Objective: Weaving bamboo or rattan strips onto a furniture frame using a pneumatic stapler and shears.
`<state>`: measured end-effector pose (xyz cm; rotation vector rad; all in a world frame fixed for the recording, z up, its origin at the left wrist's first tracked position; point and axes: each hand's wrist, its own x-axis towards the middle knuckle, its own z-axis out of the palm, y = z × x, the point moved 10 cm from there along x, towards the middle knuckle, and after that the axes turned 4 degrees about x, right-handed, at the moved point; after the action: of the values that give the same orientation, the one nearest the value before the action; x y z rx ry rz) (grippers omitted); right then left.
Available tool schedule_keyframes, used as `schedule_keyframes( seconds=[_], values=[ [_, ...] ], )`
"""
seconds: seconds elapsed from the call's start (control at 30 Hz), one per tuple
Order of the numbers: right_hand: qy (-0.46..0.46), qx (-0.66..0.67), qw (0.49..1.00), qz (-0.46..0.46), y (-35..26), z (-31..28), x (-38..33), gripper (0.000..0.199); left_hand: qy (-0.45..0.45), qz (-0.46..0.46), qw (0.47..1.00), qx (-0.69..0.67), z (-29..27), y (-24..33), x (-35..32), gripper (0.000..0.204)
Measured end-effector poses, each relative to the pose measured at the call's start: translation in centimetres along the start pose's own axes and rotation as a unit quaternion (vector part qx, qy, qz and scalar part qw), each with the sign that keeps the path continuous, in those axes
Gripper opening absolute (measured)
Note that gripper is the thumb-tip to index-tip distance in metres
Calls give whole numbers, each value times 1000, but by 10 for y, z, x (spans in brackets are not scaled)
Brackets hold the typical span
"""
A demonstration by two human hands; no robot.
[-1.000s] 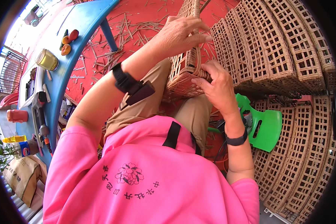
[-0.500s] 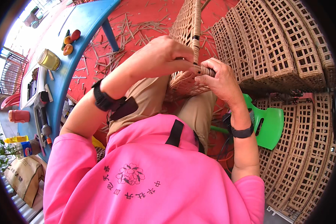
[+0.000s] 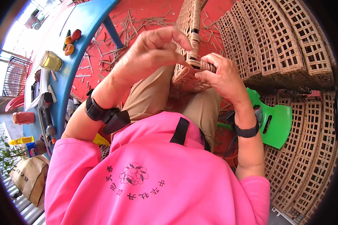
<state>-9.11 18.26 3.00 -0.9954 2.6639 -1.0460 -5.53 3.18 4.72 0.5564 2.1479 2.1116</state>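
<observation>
A woven wicker basket (image 3: 184,79) stands between my knees, its long wrapped rim running away from me. At the basket's near corner my right hand (image 3: 223,77) grips the cane-wrapped rim (image 3: 206,66) between thumb and fingers. Just left of that corner is my left hand (image 3: 156,50), slightly smeared by motion, its index finger raised and curved. Its lower fingers pinch a flat brown weaving strip (image 3: 187,65) that runs to the corner. Dark bits show on the rim near the corner. The palm side of my left hand is hidden.
Stacks of woven baskets (image 3: 289,48) stand on the right, by a green plastic chair (image 3: 276,125). Loose strips litter the red floor (image 3: 139,15). On the left, a blue table (image 3: 90,22) carries fruit (image 3: 76,35), a jar (image 3: 51,61), a tool (image 3: 46,116) and bottles.
My left hand has drawn back left from the rim, its index finger lifting away, and the strip now shows between it and the corner. My right hand stays on the rim.
</observation>
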Motion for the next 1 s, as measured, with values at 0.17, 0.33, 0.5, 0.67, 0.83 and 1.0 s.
schedule_keyframes(
  seconds=[0.17,0.33,0.5,0.67,0.83,1.0],
  values=[
    [-40,54,998,13,10,5,5,28,59,10,997,-40,-18,-8,3,17],
    [-168,211,955,126,31,18,9,22,51,24,995,84,-9,-6,14,13],
    [-197,343,901,180,30,30,6,36,75,-18,972,223,-7,0,-5,12],
    [-241,411,860,183,19,32,9,53,162,402,712,552,57,74,-68,29],
    [-282,433,840,167,18,36,13,55,40,373,740,559,83,16,-52,35],
    [-304,420,842,150,27,35,15,48,66,398,715,572,82,-9,-35,40]
  ],
)
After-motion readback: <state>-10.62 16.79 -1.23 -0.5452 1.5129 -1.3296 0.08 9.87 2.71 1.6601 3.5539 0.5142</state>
